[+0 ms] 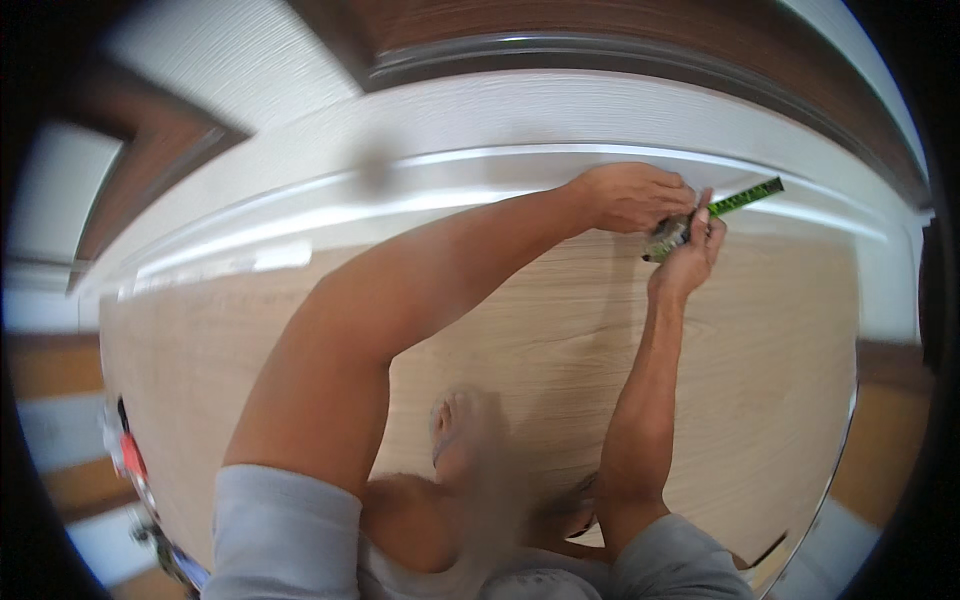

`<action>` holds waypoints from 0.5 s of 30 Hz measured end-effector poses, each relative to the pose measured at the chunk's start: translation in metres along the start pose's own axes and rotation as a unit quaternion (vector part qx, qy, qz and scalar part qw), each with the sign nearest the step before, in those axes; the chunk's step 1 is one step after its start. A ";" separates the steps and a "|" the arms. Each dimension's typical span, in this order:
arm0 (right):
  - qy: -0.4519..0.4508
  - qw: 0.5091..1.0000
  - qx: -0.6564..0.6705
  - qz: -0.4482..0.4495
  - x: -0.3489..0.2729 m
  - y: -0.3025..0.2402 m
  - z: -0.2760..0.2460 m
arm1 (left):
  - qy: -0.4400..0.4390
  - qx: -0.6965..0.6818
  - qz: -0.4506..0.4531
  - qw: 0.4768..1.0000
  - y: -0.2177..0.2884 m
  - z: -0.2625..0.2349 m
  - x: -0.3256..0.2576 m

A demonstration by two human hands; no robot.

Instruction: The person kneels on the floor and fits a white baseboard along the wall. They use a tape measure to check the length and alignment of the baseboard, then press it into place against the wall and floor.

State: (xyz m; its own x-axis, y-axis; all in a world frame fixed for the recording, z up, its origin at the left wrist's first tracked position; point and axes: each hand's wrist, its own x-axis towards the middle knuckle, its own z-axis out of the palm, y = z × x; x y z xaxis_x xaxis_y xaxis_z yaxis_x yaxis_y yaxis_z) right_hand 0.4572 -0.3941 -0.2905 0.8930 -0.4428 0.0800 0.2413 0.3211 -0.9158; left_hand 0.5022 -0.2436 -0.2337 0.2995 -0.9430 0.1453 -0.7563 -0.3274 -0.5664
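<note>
A tape measure point(665, 238) with a short length of green blade point(748, 197) pulled out is held near the far edge of a wooden board point(530, 310). From below, my right hand point(688, 258) grips it, with the fingers up beside the place where the blade comes out. My left hand point(632, 196) reaches across from the left, its fingers bent together and closed against the case. Its fingertips are partly hidden there. The blade points to the upper right and its end is free in the air.
A white ledge and panel point(480, 115) run along the board's far side, with a dark brown frame point(560, 45) beyond. A white strip point(283, 257) lies at the far left. A red-and-black object point(130, 452) sits at the left edge. My bare foot point(452, 425) rests on the board.
</note>
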 end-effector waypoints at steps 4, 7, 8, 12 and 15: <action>-0.033 0.996 0.016 0.080 0.004 -0.009 -0.004 | -0.097 -0.023 -0.053 0.994 0.003 -0.024 -0.058; -0.045 0.996 0.006 0.080 0.012 -0.009 -0.006 | -0.216 -0.113 -0.141 0.959 0.001 -0.066 -0.144; -0.064 0.996 -0.011 0.063 0.014 -0.009 -0.008 | -0.251 -0.148 -0.185 0.938 -0.002 -0.084 -0.174; -0.061 0.996 -0.020 0.068 0.021 -0.007 -0.010 | -0.447 0.193 -0.003 0.874 -0.014 -0.156 -0.262; -0.069 0.995 -0.030 0.063 0.025 -0.013 -0.010 | -0.480 0.222 -0.022 0.848 -0.004 -0.163 -0.270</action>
State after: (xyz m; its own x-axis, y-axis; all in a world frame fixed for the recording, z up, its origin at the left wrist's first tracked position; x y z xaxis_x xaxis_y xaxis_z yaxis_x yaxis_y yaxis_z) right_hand 0.4732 -0.4177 -0.2808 0.9591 -0.2827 0.0126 0.1049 0.3140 -0.9436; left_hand 0.3300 0.0026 -0.1386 0.8186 -0.3769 -0.4334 -0.5027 -0.1051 -0.8580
